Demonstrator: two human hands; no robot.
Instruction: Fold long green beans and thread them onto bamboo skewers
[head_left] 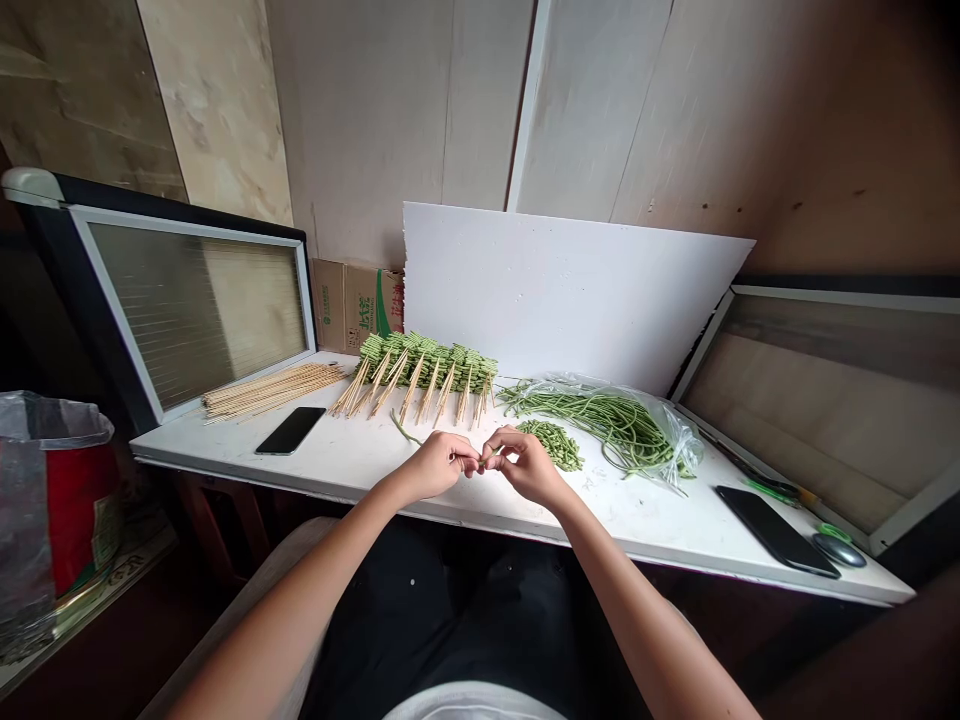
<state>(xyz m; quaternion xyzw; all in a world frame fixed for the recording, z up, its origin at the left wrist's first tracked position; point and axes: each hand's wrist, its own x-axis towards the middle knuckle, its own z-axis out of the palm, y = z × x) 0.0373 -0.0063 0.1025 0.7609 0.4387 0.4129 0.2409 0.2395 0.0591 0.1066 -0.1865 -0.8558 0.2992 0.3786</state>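
HANDS: left hand (439, 467) and right hand (529, 467) together, fingertips (474, 461) pinching thin green strand (497, 451), lower centre | NEAR: coiled green heap (553, 445) just right of right hand | BEYOND: skewered green rows (424, 375), upper centre, on white tabletop (337, 450)

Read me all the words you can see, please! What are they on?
Cardboard box: green printing, too small and blurred to read.
Paper on the red bucket: too blurred to read.
I can't read any other words, numbers or signs.
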